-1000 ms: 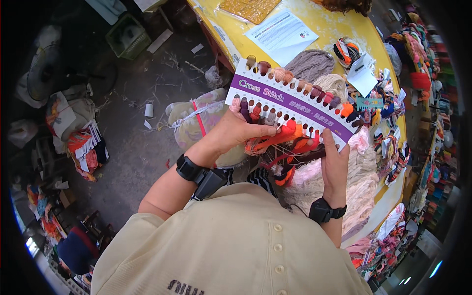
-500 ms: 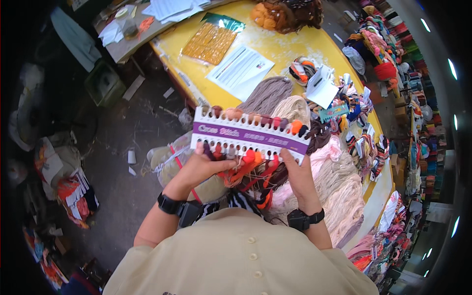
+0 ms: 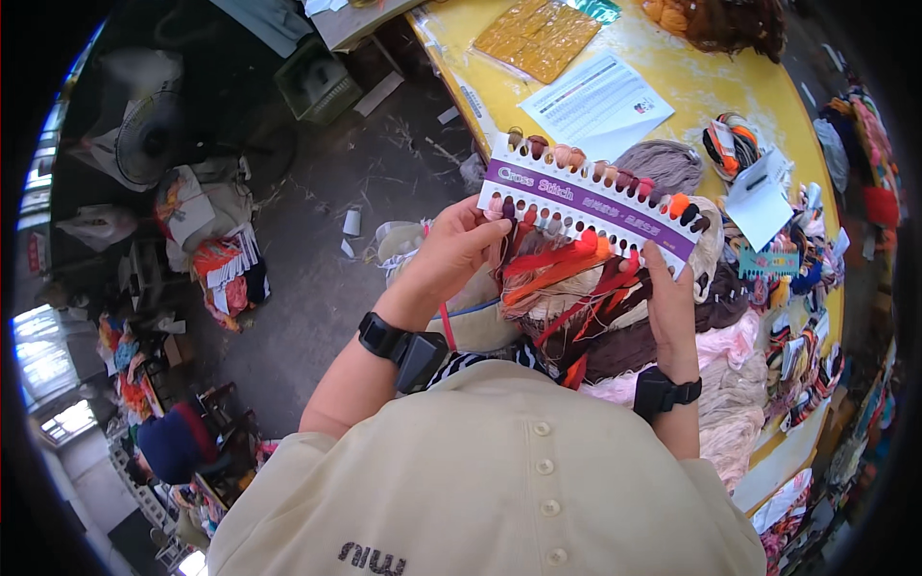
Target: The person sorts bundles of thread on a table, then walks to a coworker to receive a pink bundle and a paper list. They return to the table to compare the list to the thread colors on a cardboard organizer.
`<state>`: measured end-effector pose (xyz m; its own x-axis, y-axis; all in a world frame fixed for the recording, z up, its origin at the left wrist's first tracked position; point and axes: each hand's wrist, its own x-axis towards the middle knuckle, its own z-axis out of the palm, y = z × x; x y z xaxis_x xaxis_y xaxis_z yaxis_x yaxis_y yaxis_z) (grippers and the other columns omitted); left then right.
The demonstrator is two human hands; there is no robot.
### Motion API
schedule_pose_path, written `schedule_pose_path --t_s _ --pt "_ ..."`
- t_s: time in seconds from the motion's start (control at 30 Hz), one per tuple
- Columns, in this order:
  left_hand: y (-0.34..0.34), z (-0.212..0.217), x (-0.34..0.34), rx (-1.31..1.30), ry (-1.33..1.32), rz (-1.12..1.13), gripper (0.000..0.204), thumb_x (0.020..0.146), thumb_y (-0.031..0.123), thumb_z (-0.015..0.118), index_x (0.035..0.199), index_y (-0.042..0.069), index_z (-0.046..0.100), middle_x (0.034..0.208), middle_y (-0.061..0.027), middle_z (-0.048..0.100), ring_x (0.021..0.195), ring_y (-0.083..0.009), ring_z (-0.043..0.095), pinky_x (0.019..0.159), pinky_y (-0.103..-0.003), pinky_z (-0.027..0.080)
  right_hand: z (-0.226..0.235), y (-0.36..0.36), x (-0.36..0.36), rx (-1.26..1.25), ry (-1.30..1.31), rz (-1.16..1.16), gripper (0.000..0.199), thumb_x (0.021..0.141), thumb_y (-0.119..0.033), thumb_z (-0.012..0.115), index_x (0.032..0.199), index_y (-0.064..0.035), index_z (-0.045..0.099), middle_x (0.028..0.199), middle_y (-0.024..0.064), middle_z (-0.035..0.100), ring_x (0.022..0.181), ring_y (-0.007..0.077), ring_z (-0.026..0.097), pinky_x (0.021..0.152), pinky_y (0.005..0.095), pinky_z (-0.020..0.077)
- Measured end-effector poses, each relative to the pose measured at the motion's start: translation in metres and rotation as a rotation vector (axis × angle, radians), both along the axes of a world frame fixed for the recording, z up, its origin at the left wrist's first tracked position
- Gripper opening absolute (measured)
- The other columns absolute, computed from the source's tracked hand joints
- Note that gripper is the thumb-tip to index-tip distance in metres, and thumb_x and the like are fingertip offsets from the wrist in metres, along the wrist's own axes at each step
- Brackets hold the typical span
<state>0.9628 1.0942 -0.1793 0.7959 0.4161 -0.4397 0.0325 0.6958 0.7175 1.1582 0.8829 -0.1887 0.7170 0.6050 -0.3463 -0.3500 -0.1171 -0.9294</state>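
A white and purple thread organizer card (image 3: 588,205) is held out in front of me, tilted down toward the right. Holes line its two long edges, with looped yarns of brown, pink, red, orange and black through them. My left hand (image 3: 459,252) pinches its left end, thumb on the face. My right hand (image 3: 669,305) grips the lower right corner, thumb on top. Red and orange strands (image 3: 562,269) hang from the lower edge between my hands. Below and behind the card lie a grey-mauve skein (image 3: 661,165) and dark brown skeins (image 3: 634,348).
The yellow table (image 3: 663,84) carries a printed sheet (image 3: 597,104), a bag of mustard yarn (image 3: 536,38), a striped yarn bundle (image 3: 732,144), a white paper with a pen (image 3: 759,200) and a teal card (image 3: 768,260). A fan (image 3: 149,144) and yarn-filled sacks (image 3: 226,259) stand on the left.
My view has swung leftward, so the table, card and hands appear farther right. The card slants more steeply down to the right. Both hands keep their hold on it.
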Motion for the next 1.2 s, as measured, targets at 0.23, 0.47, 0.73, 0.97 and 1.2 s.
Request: schedule_pose_path --t_s 0.23,0.47,0.73,0.97,1.2 --pt "-0.008 -0.016 0.019 0.054 0.060 0.049 0.018 0.092 0.003 0.056 0.110 0.003 0.058 0.090 0.0010 0.062 0.067 -0.0028 0.052 0.059 -0.019 0.043 0.000 0.004 0.020 0.000 0.066 0.021 0.030 0.094 -0.023 0.062 0.114 -0.0016 0.058 0.104 0.0045 0.065 0.091 0.0114 0.061 0.082 0.0269 0.0486" --pt "-0.014 -0.013 0.042 0.265 0.184 -0.047 0.022 0.095 0.009 0.055 0.115 0.001 0.056 0.096 -0.0007 0.065 0.082 -0.0040 0.056 0.070 -0.022 0.044 -0.006 -0.010 0.038 -0.032 0.032 -0.014 0.031 0.094 -0.023 0.062 0.116 -0.0017 0.057 0.105 0.0044 0.064 0.092 0.0113 0.061 0.083 0.0279 0.0478" --pt "-0.029 0.005 0.063 0.238 0.161 -0.098 0.022 0.098 0.016 0.051 0.116 0.005 0.056 0.089 0.0009 0.064 0.076 -0.0035 0.053 0.067 -0.019 0.041 -0.011 -0.030 0.040 0.017 0.028 -0.085 0.032 0.095 -0.021 0.060 0.119 -0.0012 0.055 0.105 0.0045 0.064 0.093 0.0119 0.060 0.083 0.0280 0.0481" --pt "-0.029 0.016 0.064 0.246 0.160 -0.153 0.024 0.097 0.020 0.054 0.115 0.005 0.057 0.091 0.0012 0.064 0.079 -0.0045 0.053 0.068 -0.019 0.039 -0.011 -0.032 0.041 0.034 0.051 -0.081 0.032 0.095 -0.018 0.060 0.122 -0.0026 0.052 0.111 0.0049 0.061 0.097 0.0126 0.059 0.086 0.0288 0.0470" --pt "-0.030 0.021 0.065 0.282 0.230 -0.156 0.024 0.090 0.016 0.062 0.110 0.002 0.060 0.095 -0.0013 0.065 0.083 -0.0065 0.057 0.073 -0.020 0.043 -0.022 -0.042 0.048 0.018 0.061 -0.057 0.032 0.095 -0.020 0.060 0.120 -0.0012 0.054 0.110 0.0048 0.062 0.098 0.0114 0.058 0.088 0.0284 0.0452"
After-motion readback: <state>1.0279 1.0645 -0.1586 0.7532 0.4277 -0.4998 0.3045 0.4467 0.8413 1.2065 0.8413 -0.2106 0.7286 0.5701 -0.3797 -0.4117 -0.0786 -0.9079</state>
